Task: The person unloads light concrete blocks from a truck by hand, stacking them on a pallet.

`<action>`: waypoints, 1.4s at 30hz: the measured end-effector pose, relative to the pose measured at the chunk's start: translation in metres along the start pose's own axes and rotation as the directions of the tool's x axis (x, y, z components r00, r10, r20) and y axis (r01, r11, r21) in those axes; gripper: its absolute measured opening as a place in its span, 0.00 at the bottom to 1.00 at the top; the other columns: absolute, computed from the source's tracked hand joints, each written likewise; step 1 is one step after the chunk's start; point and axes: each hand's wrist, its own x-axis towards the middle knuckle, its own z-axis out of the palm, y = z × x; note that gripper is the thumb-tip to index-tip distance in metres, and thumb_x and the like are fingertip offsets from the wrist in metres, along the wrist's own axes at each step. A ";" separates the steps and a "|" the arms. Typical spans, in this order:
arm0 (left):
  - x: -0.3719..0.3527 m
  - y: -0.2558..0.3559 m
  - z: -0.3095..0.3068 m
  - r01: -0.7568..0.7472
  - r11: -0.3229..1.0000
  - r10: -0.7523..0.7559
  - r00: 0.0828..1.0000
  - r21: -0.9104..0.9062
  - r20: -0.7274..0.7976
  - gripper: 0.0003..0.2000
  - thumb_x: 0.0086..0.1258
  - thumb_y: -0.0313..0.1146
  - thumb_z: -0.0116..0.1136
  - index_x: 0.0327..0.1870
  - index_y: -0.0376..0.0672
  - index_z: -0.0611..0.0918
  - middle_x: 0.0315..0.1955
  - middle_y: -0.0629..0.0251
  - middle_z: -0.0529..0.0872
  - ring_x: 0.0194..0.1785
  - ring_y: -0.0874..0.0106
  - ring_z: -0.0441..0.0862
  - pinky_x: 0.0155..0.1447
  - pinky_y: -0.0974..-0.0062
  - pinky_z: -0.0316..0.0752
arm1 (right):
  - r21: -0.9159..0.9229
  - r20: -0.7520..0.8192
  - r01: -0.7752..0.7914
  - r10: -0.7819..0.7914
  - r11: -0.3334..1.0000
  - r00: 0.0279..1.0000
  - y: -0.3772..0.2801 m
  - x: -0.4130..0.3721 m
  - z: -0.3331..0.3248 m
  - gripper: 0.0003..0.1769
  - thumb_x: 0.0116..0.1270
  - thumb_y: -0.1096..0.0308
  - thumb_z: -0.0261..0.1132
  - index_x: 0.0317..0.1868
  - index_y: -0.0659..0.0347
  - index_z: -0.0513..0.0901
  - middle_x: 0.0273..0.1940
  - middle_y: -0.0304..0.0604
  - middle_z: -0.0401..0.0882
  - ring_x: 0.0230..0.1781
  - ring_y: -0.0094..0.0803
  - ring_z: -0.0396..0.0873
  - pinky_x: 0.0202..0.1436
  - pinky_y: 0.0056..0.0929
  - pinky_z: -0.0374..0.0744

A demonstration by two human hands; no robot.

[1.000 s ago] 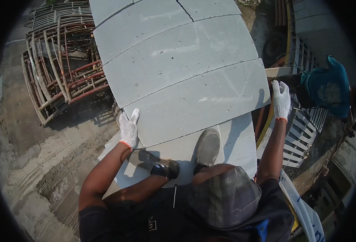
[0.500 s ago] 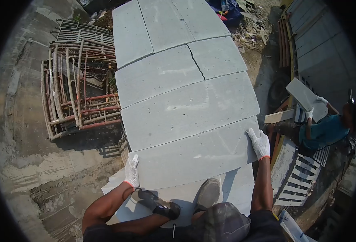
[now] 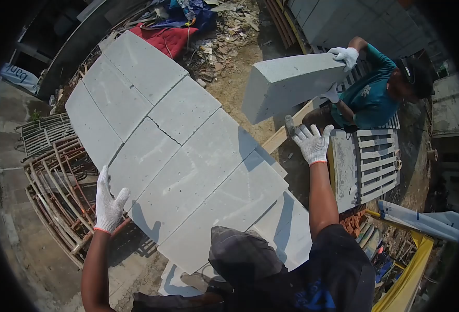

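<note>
My left hand [image 3: 110, 204], in a white glove, is raised beside the left edge of the stacked pale grey blocks [image 3: 203, 156], fingers apart, holding nothing. My right hand [image 3: 311, 143], gloved too, reaches out over the right side with its fingers spread and empty. Just beyond it, a co-worker [image 3: 372, 93] in a teal shirt holds a thick pale block [image 3: 291, 80] in two gloved hands, tilted. That block does not touch my hands. Shadows of my hands fall on the blocks.
Metal frames [image 3: 63, 182] lie at the left. A red cloth [image 3: 167, 40] and rubble [image 3: 224, 47] are beyond the blocks. A white slatted pallet [image 3: 377, 161] is at the right, with a yellow sheet [image 3: 408, 275] below it. My shoe is partly hidden at the bottom.
My view has turned right. Both my hands have let go of the near block and lifted, the right one outward. The co-worker's block is now raised and much closer to me.
</note>
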 end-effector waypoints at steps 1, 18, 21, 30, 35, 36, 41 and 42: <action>0.014 0.027 -0.010 -0.008 1.000 0.008 1.000 0.006 0.002 0.45 0.65 0.35 0.69 0.79 0.33 0.55 0.76 0.44 0.61 0.78 0.52 0.62 0.80 0.56 0.59 | 0.148 -0.006 -0.018 0.019 0.989 1.000 -0.003 0.006 0.023 0.72 0.55 0.15 0.56 0.83 0.55 0.35 0.83 0.57 0.41 0.82 0.54 0.49 0.81 0.57 0.51; 0.093 0.210 0.086 -0.238 0.797 0.105 0.960 -0.555 -0.260 0.61 0.51 0.48 0.78 0.78 0.25 0.49 0.74 0.34 0.57 0.79 0.47 0.57 0.81 0.60 0.54 | 0.046 0.151 -0.070 0.062 0.997 0.987 0.085 -0.026 0.182 0.39 0.72 0.31 0.57 0.71 0.50 0.72 0.68 0.41 0.74 0.66 0.41 0.74 0.69 0.47 0.75; 0.123 0.150 0.046 -0.109 0.732 -0.112 0.955 -0.673 -0.276 0.54 0.58 0.40 0.75 0.79 0.27 0.51 0.67 0.42 0.69 0.69 0.59 0.72 0.72 0.65 0.69 | -0.144 0.035 -0.182 0.189 0.973 0.981 0.118 -0.050 0.254 0.37 0.74 0.35 0.58 0.71 0.52 0.72 0.67 0.43 0.75 0.65 0.42 0.75 0.70 0.48 0.74; 0.098 -0.103 -0.029 -0.197 0.203 -0.387 0.884 -0.959 -0.264 0.34 0.67 0.29 0.63 0.75 0.37 0.65 0.60 0.60 0.79 0.60 0.69 0.80 0.62 0.69 0.78 | -0.603 -0.065 -0.384 0.436 0.700 0.898 0.335 -0.043 0.372 0.38 0.68 0.40 0.69 0.69 0.58 0.76 0.70 0.42 0.72 0.68 0.41 0.72 0.72 0.55 0.67; 0.143 -0.230 -0.062 -0.102 0.056 -0.440 0.891 -0.993 -0.116 0.28 0.69 0.31 0.61 0.71 0.42 0.70 0.59 0.60 0.80 0.59 0.64 0.81 0.62 0.64 0.78 | -0.776 -0.060 -0.372 0.527 0.510 0.848 0.428 -0.021 0.456 0.37 0.68 0.41 0.69 0.67 0.61 0.78 0.70 0.44 0.73 0.69 0.43 0.69 0.69 0.55 0.70; 0.171 -0.264 -0.063 -0.077 -0.009 -0.453 0.889 -0.997 -0.064 0.28 0.70 0.32 0.61 0.71 0.43 0.70 0.59 0.61 0.81 0.59 0.63 0.81 0.62 0.62 0.78 | -0.815 -0.088 -0.368 0.533 0.447 0.842 0.435 -0.019 0.479 0.37 0.69 0.41 0.68 0.67 0.62 0.78 0.69 0.46 0.73 0.70 0.42 0.68 0.67 0.52 0.74; 0.273 -0.286 -0.149 -0.045 0.157 -0.394 0.913 -0.987 -0.104 0.25 0.72 0.29 0.57 0.71 0.44 0.71 0.59 0.61 0.81 0.60 0.64 0.80 0.61 0.63 0.77 | -0.952 0.103 -0.078 0.550 0.296 0.829 0.496 0.059 0.540 0.42 0.72 0.39 0.62 0.62 0.76 0.76 0.58 0.59 0.80 0.51 0.41 0.84 0.47 0.41 0.84; 0.291 -0.295 -0.153 0.006 0.304 -0.366 0.924 -0.953 -0.111 0.27 0.72 0.28 0.56 0.73 0.43 0.70 0.61 0.60 0.80 0.62 0.65 0.79 0.64 0.65 0.75 | -0.981 0.131 0.023 0.563 0.195 0.816 0.484 0.065 0.556 0.42 0.72 0.38 0.62 0.60 0.77 0.77 0.51 0.55 0.83 0.45 0.41 0.85 0.43 0.41 0.83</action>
